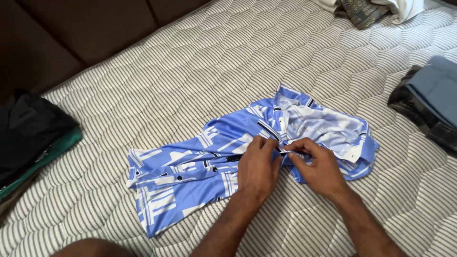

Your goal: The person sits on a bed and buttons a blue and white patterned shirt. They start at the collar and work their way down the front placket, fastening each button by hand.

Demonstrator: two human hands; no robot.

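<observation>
Blue-and-white patterned shirt (200, 166) lies crumpled mid-mattress (143, 81), its buttoned front edge right between both sets of fingertips. Left hand (257, 166) pinches the placket, fingers closed on the fabric; right hand (316, 166) pinches it too, thumb and forefinger together. Both forearms angle in from the near edge, wrists bent down, knuckles almost touching.
</observation>
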